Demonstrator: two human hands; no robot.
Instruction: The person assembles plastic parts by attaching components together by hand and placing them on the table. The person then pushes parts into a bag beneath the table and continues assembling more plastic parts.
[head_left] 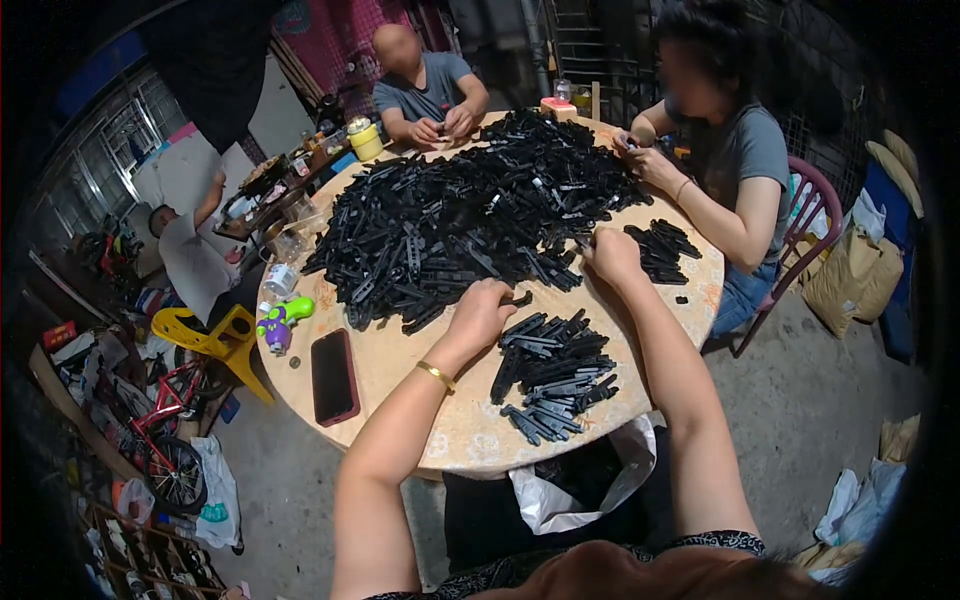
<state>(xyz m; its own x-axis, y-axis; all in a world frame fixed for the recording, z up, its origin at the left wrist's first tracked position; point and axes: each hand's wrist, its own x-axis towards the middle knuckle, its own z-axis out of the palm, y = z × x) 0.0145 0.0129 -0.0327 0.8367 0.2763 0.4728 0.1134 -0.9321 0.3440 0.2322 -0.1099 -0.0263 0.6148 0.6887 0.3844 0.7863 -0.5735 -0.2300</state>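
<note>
A big heap of black plastic clip-like pieces (440,220) covers the middle of the round table. My left hand (483,312) is curled at the near edge of the heap, with a short black plastic piece (521,299) sticking out at its fingertips. Farther right, my right hand (613,257) has its fingers drawn together against the heap's edge; what they pinch is too small to make out. Between my forearms lies a smaller stack of black and grey pieces (555,370), roughly lined up. Another small group of black pieces (665,250) lies right of my right hand.
A dark phone (335,375) and a green-purple toy gun (285,322) lie at the table's left. An open white bag (590,490) sits at my lap below the table edge. Two people sit across, handling small things. A yellow-lidded jar (364,139) stands at the far left rim.
</note>
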